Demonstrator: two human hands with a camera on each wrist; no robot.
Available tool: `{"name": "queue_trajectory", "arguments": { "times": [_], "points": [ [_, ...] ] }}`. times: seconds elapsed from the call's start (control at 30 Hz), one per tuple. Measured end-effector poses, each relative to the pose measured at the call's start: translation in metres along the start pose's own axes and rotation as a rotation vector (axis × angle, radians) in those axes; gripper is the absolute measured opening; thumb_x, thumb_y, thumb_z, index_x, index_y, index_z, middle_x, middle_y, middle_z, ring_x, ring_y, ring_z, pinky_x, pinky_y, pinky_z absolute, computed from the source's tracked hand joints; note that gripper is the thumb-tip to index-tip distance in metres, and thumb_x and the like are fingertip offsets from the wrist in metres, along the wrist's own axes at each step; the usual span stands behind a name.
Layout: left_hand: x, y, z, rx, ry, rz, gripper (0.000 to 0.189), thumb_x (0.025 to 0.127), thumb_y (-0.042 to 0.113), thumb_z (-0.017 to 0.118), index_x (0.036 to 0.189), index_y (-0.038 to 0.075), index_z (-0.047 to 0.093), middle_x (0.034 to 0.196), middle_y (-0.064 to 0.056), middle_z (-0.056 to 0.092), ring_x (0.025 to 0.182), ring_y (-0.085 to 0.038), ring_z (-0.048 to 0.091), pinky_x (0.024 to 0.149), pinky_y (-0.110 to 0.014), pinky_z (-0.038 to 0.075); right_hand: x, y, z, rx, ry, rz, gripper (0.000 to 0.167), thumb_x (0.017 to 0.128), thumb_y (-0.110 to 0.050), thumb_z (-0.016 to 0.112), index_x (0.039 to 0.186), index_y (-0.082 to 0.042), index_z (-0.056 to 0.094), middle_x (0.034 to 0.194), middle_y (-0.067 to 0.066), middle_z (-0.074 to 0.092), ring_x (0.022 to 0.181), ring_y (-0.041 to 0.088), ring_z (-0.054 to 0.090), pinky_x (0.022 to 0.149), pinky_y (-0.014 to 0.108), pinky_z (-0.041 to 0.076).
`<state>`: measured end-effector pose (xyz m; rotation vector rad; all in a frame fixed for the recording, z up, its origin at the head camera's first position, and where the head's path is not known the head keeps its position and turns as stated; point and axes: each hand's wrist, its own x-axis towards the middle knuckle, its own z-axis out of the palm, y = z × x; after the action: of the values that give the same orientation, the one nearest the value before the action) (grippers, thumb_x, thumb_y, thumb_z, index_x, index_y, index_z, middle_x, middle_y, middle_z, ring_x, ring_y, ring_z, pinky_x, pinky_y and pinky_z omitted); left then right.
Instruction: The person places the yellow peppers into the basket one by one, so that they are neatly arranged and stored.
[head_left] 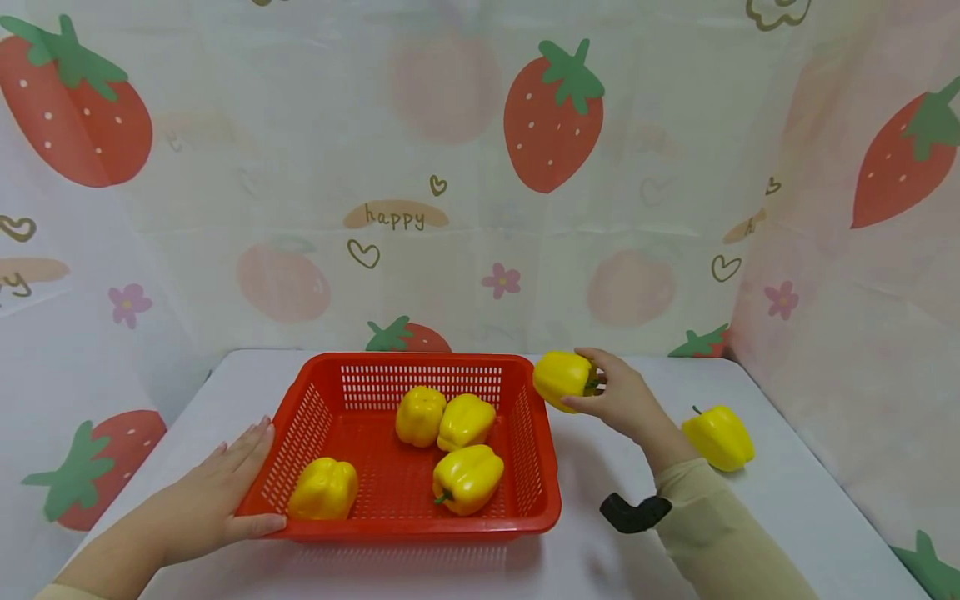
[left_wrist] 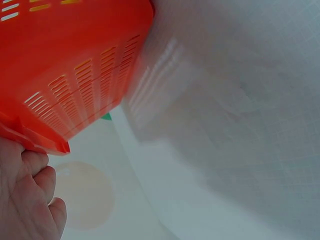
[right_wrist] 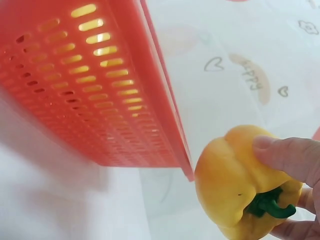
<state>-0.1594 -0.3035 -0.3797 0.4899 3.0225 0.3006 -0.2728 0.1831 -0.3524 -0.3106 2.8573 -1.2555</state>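
My right hand (head_left: 626,400) grips a yellow bell pepper (head_left: 561,379) between thumb and fingers, by the top right rim of a red plastic basket (head_left: 375,527). In the right wrist view, its green stem (right_wrist: 272,206) points toward the palm and the thumb (right_wrist: 285,155) presses on its side. Beside the basket's near left corner lies my left hand (head_left: 217,492), fingers stretched along the left rim and thumb against the front rim. Inside the basket are several yellow bell peppers: one at the near left (head_left: 324,490), the others grouped toward the right (head_left: 468,479).
Another yellow bell pepper (head_left: 718,438) lies on the white table (head_left: 600,567) at the right, beyond my right forearm. A black strap end (head_left: 636,512) sticks out from the right sleeve. Strawberry-printed cloth (head_left: 450,167) hangs behind the table and at both sides.
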Motion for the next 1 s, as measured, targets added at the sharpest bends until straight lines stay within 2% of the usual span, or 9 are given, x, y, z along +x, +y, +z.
{"name": "queue_trajectory", "arguments": {
  "times": [0.67, 1.0],
  "points": [
    [0.000, 0.000, 0.001, -0.001, -0.016, -0.012, 0.111, 0.070, 0.071, 0.055, 0.146, 0.004, 0.011, 0.149, -0.018, 0.020, 0.133, -0.035, 0.022, 0.102, -0.061, 0.021, 0.005, -0.026, 0.022, 0.013, -0.025, -0.024, 0.077, 0.070, -0.032, 0.078, 0.136, -0.019, 0.040, 0.132, 0.006, 0.045, 0.113, 0.032, 0.048, 0.083, 0.041, 0.052],
    [-0.001, 0.000, 0.000, -0.001, 0.000, -0.001, 0.110, 0.070, 0.071, 0.055, 0.146, 0.003, 0.013, 0.149, -0.018, 0.021, 0.134, -0.035, 0.021, 0.103, -0.060, 0.022, 0.009, -0.037, 0.033, 0.014, -0.043, -0.038, 0.076, 0.069, -0.031, 0.080, 0.134, -0.021, 0.042, 0.131, 0.004, 0.046, 0.112, 0.028, 0.049, 0.083, 0.040, 0.052]
  ]
}}
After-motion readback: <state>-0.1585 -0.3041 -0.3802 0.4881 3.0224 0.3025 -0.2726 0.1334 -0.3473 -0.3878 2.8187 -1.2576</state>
